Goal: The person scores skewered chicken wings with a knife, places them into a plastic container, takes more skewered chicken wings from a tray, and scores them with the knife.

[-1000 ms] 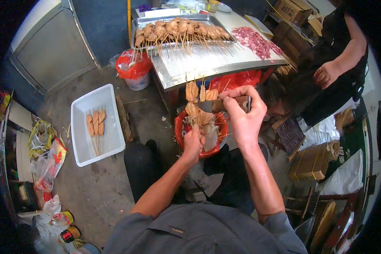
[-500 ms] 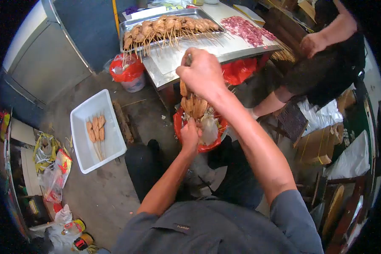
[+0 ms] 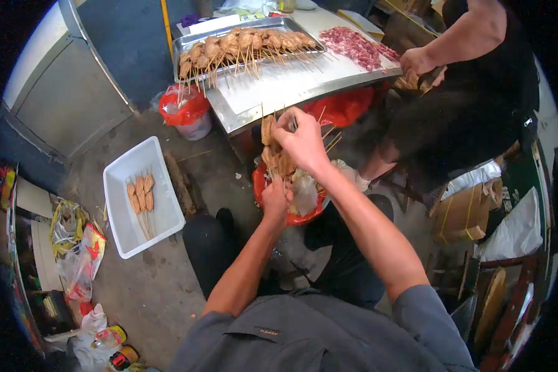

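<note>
- Apparently mid-job: threaded meat (image 3: 267, 130) is held up by the L hand (image 3: 277, 195) over a red-lined tub (image 3: 259, 183), its sticks gripped low in closed fingers.
- R hand (image 3: 304, 139) is curled narrow beside the upper pcs.; whether anything is pinched there cannot be told.
- Done, as judged: a big batch of browned skewers (image 3: 248, 40) is laid in a metal tray (image 3: 319, 43), sticks jutting over the near edge; a small batch, i.e. a few more skewers (image 3: 140, 193), is set down in a white crate (image 3: 177, 229) on the floor.
- Left, as judged: the meat in hand is not yet laid w/ either batch; pink meat (image 3: 356, 46) is piled at the R end of the surface (image 3: 260, 93), though whether it is on sticks is unclear.
- Surface: pale top, metal-edged, shared by tray & pink meat.
- Room: a co-worker's hand (image 3: 417, 61) is seen at the surface's R corner; a cardboard box (image 3: 462, 214) is parked far R; a red-lined bucket (image 3: 186, 108) is placed nr. the L corner; a grey door (image 3: 68, 93) is set in the wall, far L.
</note>
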The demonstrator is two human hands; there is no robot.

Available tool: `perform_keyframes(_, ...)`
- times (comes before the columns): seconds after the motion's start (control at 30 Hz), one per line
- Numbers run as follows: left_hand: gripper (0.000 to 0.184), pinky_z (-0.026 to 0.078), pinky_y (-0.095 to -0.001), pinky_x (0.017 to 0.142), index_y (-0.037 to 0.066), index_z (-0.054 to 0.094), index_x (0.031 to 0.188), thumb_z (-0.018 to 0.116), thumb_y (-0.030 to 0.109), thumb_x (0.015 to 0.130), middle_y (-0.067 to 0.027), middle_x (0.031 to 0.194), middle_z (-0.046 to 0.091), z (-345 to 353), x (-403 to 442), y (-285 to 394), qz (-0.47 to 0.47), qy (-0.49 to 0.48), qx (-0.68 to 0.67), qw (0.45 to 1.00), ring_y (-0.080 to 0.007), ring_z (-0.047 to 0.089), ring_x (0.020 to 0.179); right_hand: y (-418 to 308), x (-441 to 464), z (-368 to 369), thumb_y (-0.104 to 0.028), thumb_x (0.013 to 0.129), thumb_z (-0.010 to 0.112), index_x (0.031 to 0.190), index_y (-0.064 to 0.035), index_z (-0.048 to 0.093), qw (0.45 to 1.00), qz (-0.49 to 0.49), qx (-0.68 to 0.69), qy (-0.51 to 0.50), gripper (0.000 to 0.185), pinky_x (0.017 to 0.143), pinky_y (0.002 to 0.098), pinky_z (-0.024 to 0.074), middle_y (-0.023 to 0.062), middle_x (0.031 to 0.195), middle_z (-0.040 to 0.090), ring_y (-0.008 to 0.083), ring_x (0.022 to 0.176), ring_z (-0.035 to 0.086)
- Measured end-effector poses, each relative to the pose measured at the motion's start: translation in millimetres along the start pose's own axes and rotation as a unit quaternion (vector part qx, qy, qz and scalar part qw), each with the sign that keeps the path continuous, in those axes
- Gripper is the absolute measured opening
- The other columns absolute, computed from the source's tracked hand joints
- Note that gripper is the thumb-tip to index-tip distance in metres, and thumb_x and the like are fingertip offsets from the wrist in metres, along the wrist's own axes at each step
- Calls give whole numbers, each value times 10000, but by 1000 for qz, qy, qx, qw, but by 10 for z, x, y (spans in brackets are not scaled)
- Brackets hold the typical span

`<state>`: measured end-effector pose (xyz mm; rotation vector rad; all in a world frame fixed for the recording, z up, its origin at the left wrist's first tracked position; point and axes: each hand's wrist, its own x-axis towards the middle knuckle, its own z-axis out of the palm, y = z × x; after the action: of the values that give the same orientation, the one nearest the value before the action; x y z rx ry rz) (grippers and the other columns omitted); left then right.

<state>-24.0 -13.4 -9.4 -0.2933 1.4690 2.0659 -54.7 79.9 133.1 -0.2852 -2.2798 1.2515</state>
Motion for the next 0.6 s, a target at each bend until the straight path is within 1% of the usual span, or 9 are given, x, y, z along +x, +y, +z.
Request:
perform_keyframes(0.07,401,258,-229,378,68,574,804,417,392,981,15,537,489,0,21,5,-4,5,-7,1000,-64,368,403,32,-34,-1,-101,736,645,773,18,583,1000,-9,9,4,139,532,296,445,73,637,586,109,574,555)
perform_keyframes(0.13,397,272,-236,388,65,575,793,415,377,979,17,534,485,-41,11,10,13,-12,17,1000,-70,379,413,100,-33,32,-98,742,640,782,18,579,999,18,50,3,137,505,294,440,70,639,585,108,549,556)
perform_keyframes(0.27,392,285,-246,399,66,575,781,412,364,977,18,537,487,-79,1,2,26,-6,57,998,-77,388,424,173,-15,76,-96,755,632,795,18,579,999,30,41,3,131,480,287,439,73,651,592,105,513,552)
perform_keyframes(0.33,393,294,-258,407,67,576,778,403,359,977,16,538,487,-59,57,-41,52,-14,43,998,-84,396,435,133,-37,90,-95,754,625,801,20,583,997,-63,4,44,131,497,300,453,81,667,607,124,529,570)
perform_keyframes(0.37,393,294,-258,407,67,576,778,403,359,977,16,538,487,-59,72,-72,55,-14,45,997,-84,396,435,121,-65,77,-95,738,625,794,23,589,999,36,39,4,135,560,315,473,90,685,623,145,596,593)
perform_keyframes(0.43,396,299,-256,411,71,565,765,407,363,981,13,550,494,-23,-7,-4,8,-4,63,998,-86,402,441,85,-59,86,-97,738,626,792,18,594,999,42,13,8,131,577,319,476,87,688,626,147,616,597)
perform_keyframes(0.47,396,299,-256,411,71,565,765,407,363,981,13,550,494,-3,-12,6,12,-1,63,998,-86,402,441,65,-50,84,-100,739,628,790,12,598,999,50,-16,12,126,595,322,479,85,692,629,150,636,601)
perform_keyframes(0.57,389,300,-265,416,83,535,748,425,367,990,9,557,484,-8,13,-21,26,-9,14,1000,-96,407,445,402,-78,218,-108,744,628,790,2,602,999,47,8,24,122,592,321,480,96,681,628,152,619,598)
perform_keyframes(0.6,389,300,-265,416,83,535,748,425,367,990,9,557,484,-19,47,-17,27,-7,12,1000,-96,407,445,340,-96,212,-105,741,627,787,2,603,998,58,9,38,119,593,321,481,101,678,629,152,618,600)
